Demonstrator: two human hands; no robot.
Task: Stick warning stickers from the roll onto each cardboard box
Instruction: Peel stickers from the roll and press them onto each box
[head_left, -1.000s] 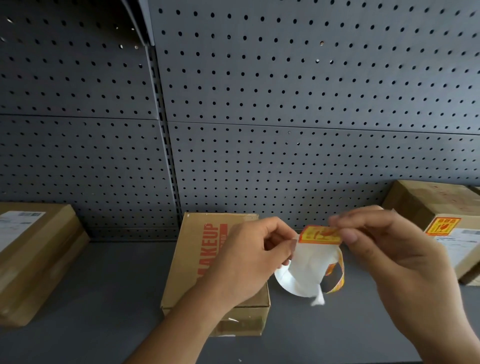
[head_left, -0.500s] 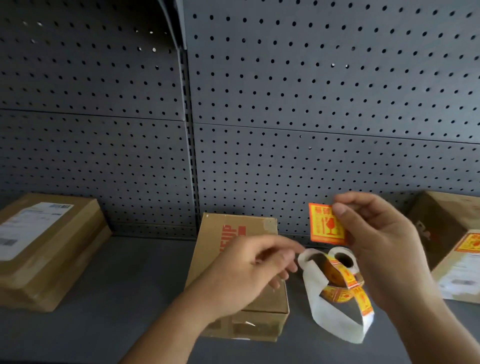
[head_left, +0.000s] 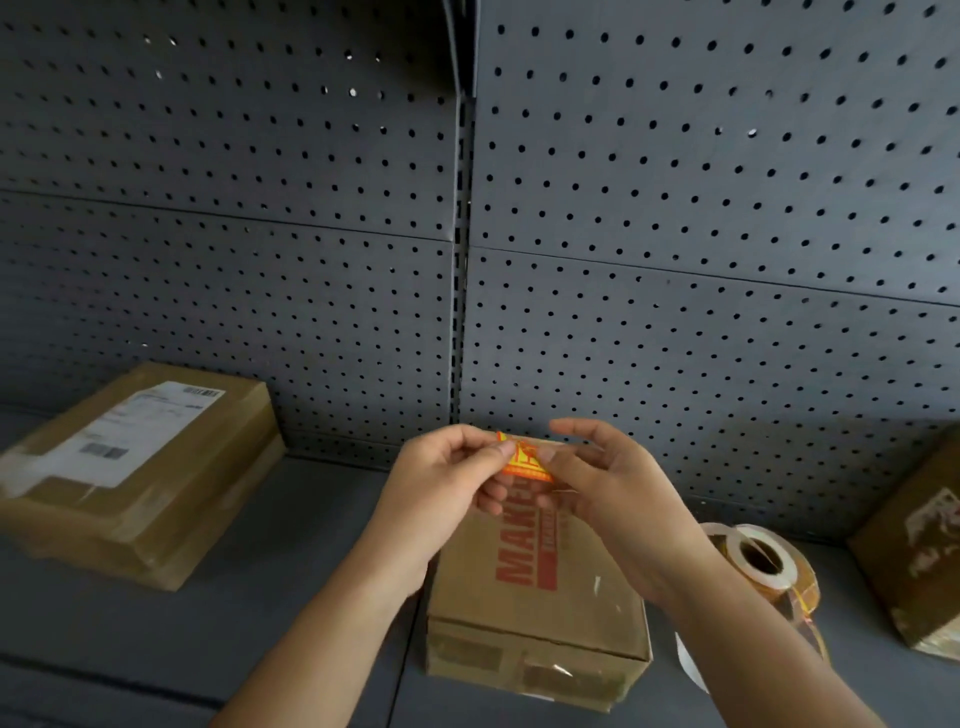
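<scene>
A loose orange-and-yellow warning sticker (head_left: 523, 460) is held above the far end of the middle cardboard box (head_left: 540, 582), which has red "MAKEUP" lettering on top. My left hand (head_left: 447, 483) pinches the sticker's left edge and my right hand (head_left: 602, 483) pinches its right edge. The sticker roll (head_left: 763, 566) lies on the shelf just right of that box, with white backing paper trailing off it toward the front.
A flat cardboard box with a white shipping label (head_left: 140, 467) lies at the left of the grey shelf (head_left: 311, 519). Another cardboard box (head_left: 919, 556) stands at the right edge. A dark pegboard wall (head_left: 675, 260) closes off the back.
The right hand peeled the sticker off the roll and brought it left over the middle box, where the left hand took its other edge. The roll now lies on the shelf.
</scene>
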